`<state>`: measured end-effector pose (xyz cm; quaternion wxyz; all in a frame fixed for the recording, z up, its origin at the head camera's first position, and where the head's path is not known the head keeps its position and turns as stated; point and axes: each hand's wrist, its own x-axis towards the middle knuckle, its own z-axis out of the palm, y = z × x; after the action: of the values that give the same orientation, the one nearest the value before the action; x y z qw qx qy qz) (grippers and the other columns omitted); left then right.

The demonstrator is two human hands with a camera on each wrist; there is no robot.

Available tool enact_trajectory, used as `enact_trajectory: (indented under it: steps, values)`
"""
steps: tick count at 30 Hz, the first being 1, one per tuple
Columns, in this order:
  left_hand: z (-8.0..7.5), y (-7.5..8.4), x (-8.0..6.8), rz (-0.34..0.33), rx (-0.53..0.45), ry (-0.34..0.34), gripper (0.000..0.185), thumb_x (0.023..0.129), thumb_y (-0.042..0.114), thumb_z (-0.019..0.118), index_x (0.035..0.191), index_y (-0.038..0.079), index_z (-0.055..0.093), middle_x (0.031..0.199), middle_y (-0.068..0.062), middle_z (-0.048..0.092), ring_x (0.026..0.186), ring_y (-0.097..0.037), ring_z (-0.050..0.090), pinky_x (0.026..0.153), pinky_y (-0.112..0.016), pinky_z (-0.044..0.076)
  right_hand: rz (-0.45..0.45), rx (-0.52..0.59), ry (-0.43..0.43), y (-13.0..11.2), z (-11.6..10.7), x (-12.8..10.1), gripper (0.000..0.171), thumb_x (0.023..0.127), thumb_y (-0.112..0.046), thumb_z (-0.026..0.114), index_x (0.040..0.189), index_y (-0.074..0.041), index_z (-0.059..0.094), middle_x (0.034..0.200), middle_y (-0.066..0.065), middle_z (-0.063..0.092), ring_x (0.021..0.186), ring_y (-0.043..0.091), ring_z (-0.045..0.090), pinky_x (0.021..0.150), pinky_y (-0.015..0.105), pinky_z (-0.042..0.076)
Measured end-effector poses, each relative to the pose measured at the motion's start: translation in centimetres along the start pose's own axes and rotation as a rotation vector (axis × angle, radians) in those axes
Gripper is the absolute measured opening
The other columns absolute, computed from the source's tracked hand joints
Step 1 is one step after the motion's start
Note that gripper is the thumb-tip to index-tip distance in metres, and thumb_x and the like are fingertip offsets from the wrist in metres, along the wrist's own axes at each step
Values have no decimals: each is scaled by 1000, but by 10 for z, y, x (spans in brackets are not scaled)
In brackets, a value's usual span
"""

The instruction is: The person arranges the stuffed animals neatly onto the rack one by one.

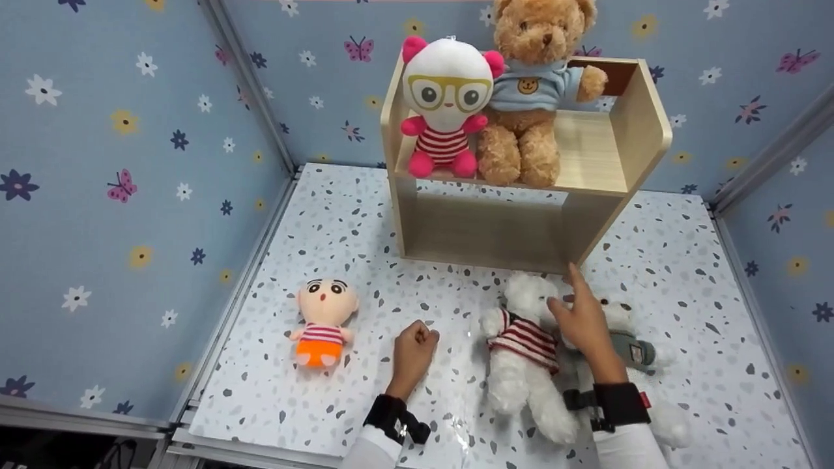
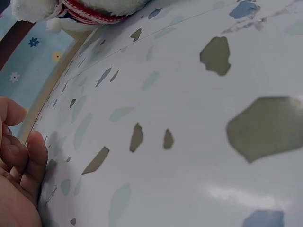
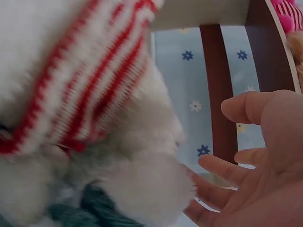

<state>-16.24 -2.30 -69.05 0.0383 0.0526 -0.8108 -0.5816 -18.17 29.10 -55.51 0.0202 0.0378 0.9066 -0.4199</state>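
**A:** Item one?

**B:** White plush bear in a red-and-white striped knitted jumper [image 1: 524, 352] — lying on its back on the speckled white tabletop [image 1: 352, 215], near side, right of centre. Head points far, toward the foot of the pale wooden open shelf unit [image 1: 625, 176].

**A:** Hands?

**B:** Right hand [image 1: 583, 319] spread, fingers straight, hovering at the bear's head and shoulder; I cannot tell whether it touches the fur. Left hand [image 1: 414, 348] curled into a loose fist, holding nothing, resting on the tabletop to the bear's left.

**A:** Handling notes?

**B:** By my judgement light, soft, limp — it will sag if lifted by a limb. Not fragile, not slippery; the fur gives grip. Best taken round the jumpered torso, or under the head.

**A:** Adjacent?

**B:** Second white plush toy in a grey-green garment [image 1: 635, 352], touching the bear's right side, partly under the right forearm. Small doll with orange shorts and striped top [image 1: 322, 326], well apart, near left.

**A:** Upper shelf?

**B:** White-and-pink plush with yellow glasses [image 1: 445, 104] beside a brown teddy in a blue shirt [image 1: 531, 91], both seated.
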Motion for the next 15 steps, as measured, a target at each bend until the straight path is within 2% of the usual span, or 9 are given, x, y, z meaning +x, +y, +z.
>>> enact_trajectory:
  steps: [7,15]
  values:
    - [0,0,-2,8,7,9,32,93,9,68,70,14,48,59,6,38,54,-7,39,56,-22,33,-42,34,14,-8,11,-21,65,103,-18,58,160,-7,29,154,24,45,131,42,52,105,59,44]
    - [1,1,-1,-16,17,-5,32,95,12,67,70,16,47,59,7,39,54,-6,39,57,-22,34,-44,-18,6,-13,16,-44,58,103,-19,61,153,-2,39,147,24,50,129,41,54,102,59,44]
